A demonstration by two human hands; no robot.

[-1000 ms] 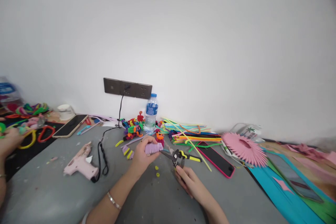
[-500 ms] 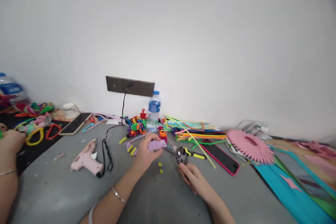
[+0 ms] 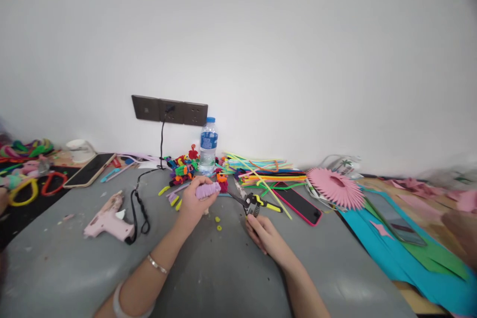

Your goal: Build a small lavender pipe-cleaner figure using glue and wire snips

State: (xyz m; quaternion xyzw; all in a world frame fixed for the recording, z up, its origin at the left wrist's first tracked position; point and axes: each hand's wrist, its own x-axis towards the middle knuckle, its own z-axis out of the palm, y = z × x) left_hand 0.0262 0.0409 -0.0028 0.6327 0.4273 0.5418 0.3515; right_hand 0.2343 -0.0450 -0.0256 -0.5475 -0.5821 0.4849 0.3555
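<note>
Lilac, fuzzy, ribbed roll (image 3: 207, 190), partly hidden, is pinched in the left hand (image 3: 194, 203); the right hand (image 3: 264, 236) curls around black-and-yellow metal pliers (image 3: 252, 204), obscuring one handle.

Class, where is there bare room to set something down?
Mostly bare gray table: between the right forearm and blue paper; also nearside of the glue gun, left of the left forearm. Crowded: from the pliers back to the wall, around bottle and pipe cleaners.

I see a pink glue gun (image 3: 110, 222) lying on my left. On the far side, a water bottle (image 3: 208, 141) stands near the dark socket panel (image 3: 169, 110). To my right, a pink pleated ring (image 3: 323, 186) lies near a pink-edged phone (image 3: 298, 203) and blue sheets (image 3: 372, 242).
</note>
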